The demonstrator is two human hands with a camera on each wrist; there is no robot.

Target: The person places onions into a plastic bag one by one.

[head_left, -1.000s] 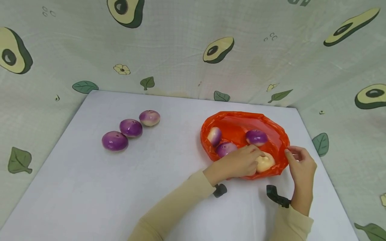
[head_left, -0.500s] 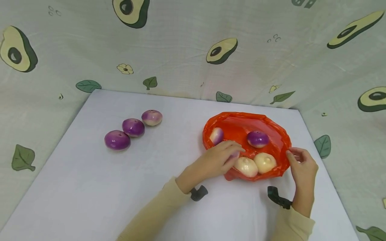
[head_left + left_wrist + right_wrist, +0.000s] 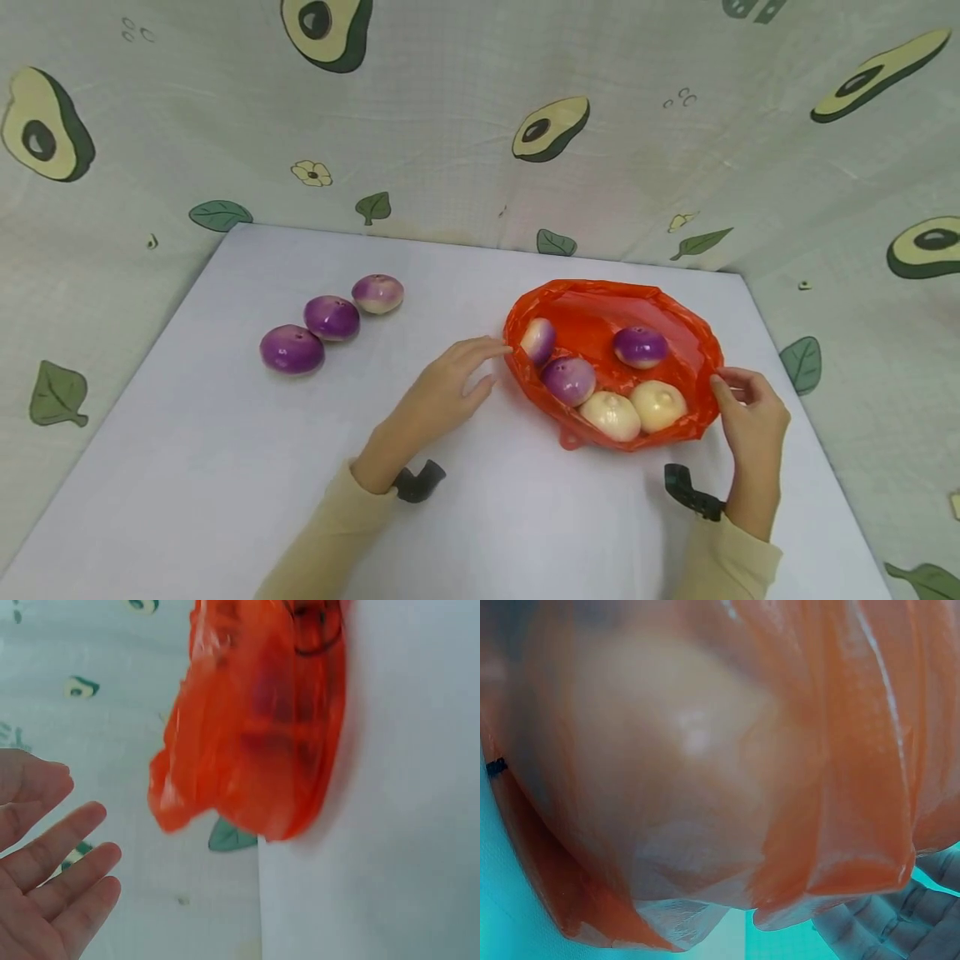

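An orange-red plastic bag (image 3: 600, 300) lies with its mouth spread wide. Two pale onions (image 3: 658, 406) sit at its near side, with a purple onion (image 3: 568, 381) beside them. Farther back are another purple onion (image 3: 640, 347) and a half-white onion (image 3: 537, 340). My left hand (image 3: 438, 387) is just left of the bag's rim, fingers extended and holding nothing; the left wrist view shows the left hand (image 3: 52, 870) apart from the bag. My right hand (image 3: 750, 412) pinches the rim on the right. In the right wrist view, the bag (image 3: 705, 787) hides part of that hand.
Three purple onions (image 3: 332, 317) form a slanting row on the left of the white table (image 3: 225, 467). An avocado-print cloth (image 3: 450, 108) hangs behind and at the sides. Each wrist bears a black camera mount (image 3: 693, 493).
My left hand has drawn out of the bag to the left, leaving a second pale onion in view next to the first. The right hand keeps its hold on the rim.
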